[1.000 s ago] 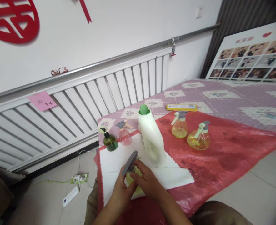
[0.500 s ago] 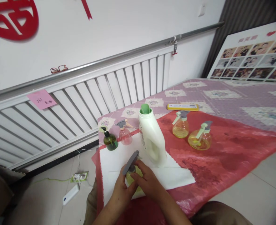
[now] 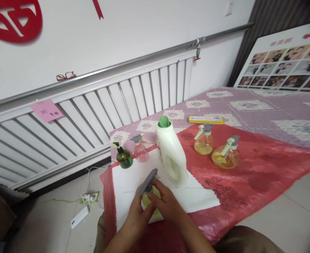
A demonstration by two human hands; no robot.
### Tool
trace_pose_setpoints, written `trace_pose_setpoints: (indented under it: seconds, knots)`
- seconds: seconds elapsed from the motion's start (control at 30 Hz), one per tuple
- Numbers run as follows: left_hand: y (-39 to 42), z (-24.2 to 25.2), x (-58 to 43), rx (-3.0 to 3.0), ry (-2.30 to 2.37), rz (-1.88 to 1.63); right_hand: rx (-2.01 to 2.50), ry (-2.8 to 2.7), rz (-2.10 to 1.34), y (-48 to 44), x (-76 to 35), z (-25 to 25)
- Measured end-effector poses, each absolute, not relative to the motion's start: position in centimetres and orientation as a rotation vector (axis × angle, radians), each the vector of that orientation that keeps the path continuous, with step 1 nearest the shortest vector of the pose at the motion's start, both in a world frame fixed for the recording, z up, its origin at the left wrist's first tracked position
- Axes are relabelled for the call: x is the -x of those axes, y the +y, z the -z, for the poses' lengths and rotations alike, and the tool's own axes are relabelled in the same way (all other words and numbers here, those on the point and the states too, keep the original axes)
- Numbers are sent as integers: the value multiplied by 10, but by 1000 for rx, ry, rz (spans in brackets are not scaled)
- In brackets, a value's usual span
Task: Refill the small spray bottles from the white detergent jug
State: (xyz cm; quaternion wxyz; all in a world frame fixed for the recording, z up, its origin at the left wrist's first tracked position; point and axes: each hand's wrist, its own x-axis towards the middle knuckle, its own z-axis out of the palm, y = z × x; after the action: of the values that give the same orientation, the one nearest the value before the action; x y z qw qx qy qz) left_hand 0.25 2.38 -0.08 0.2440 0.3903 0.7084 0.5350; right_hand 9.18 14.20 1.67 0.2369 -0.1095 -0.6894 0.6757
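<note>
Both my hands are wrapped round a spray bottle [image 3: 156, 192] with a grey trigger head and a yellowish, ribbed body. My left hand [image 3: 138, 210] grips it from the left, and my right hand [image 3: 165, 201] from the right with the thumb across its front. The bottle's lower part is mostly hidden by my fingers. Just beyond stands an uncapped white jug [image 3: 174, 154] with a green insert in its mouth. To its left are a clear pink spray bottle [image 3: 141, 151] and a dark green pump bottle [image 3: 124, 159].
Two spray bottles with yellow liquid, one [image 3: 203, 143] behind the other [image 3: 225, 156], stand on the red plastic sheet [image 3: 260, 168] at right. A yellow case [image 3: 206, 120] lies behind them. Under the jug is a white cloth [image 3: 199, 200]. A white radiator [image 3: 97, 109] borders the left.
My hands stay on the spray bottle with hardly any movement. The whole view has shifted very slightly; the other bottles and the jug stand where they were.
</note>
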Motion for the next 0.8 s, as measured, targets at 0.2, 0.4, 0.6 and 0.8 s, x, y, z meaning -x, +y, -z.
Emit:
trace_pose_setpoints:
  seconds: [0.2,0.4,0.6,0.8]
  knots:
    - [22,1,-1,-1097,1902,-1470,354,-1886,-1856,140,-94,-22]
    - [22,-2,-3,-1052,1985,-1460,405,-1958,-1718,137,-94,-20]
    - [23,-2,-3,-1036,1987,-1452,432,-1933,-1721,135,-92,-16]
    - [20,7,-1,-1012,1965,-1437,477,-1824,-1793,131,-89,-16]
